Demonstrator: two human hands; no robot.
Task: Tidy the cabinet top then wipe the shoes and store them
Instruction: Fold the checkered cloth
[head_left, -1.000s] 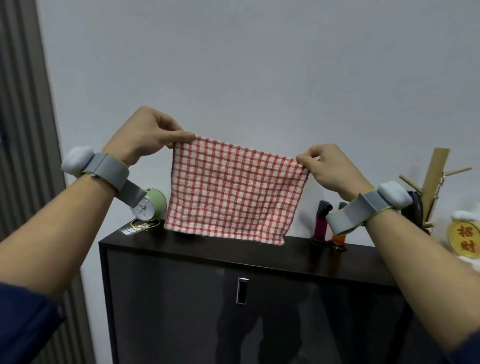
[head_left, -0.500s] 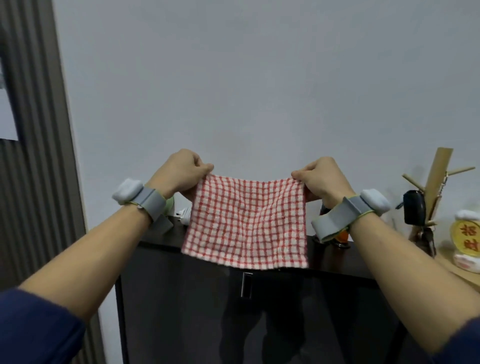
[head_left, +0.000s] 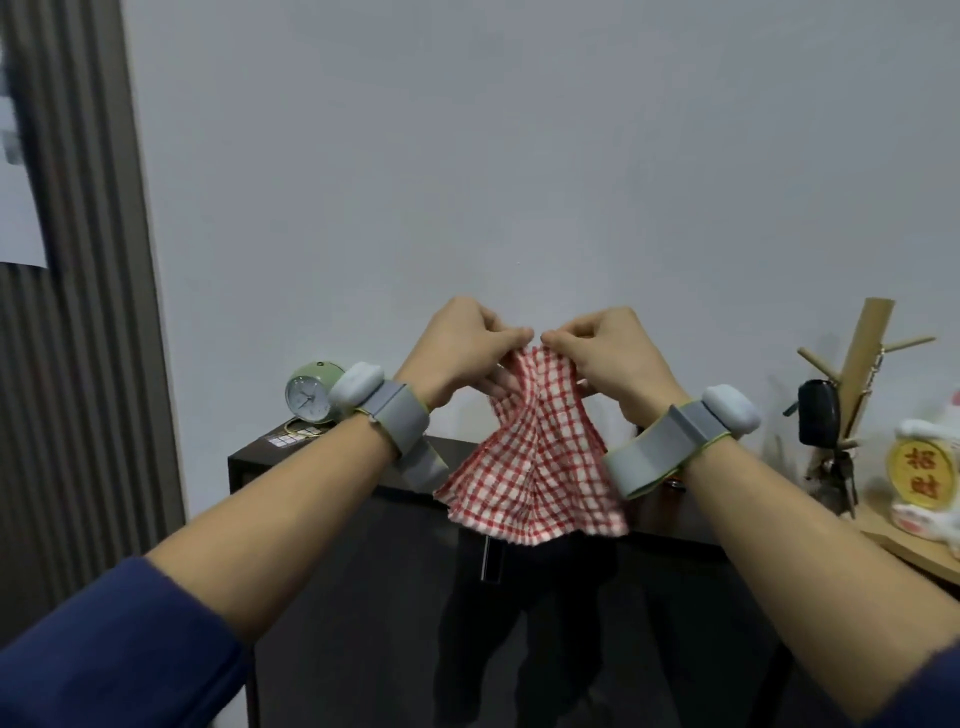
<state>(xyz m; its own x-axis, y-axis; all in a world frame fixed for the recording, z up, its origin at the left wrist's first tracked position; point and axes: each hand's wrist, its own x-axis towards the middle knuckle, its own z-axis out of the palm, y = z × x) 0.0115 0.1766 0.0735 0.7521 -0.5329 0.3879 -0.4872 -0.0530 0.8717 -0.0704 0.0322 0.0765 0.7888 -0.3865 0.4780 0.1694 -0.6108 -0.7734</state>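
A red-and-white checked cloth (head_left: 535, 467) hangs folded down its middle in front of the dark cabinet (head_left: 322, 519). My left hand (head_left: 462, 345) and my right hand (head_left: 608, 348) pinch its two top corners, held close together almost touching above the cabinet top. The cloth's lower edge fans out and droops over the cabinet's front edge. No shoes are in view.
A green alarm clock (head_left: 311, 392) stands at the cabinet top's left end beside a small card. A wooden key stand (head_left: 862, 374) with a black key fob (head_left: 818, 418) and a white lucky-cat figure (head_left: 922, 478) sit to the right. A slatted panel (head_left: 67, 312) rises on the left.
My hands have come together, bringing the cloth's top corners side by side, so the cloth went from spread flat to folded in half. The cloth has also dropped lower.
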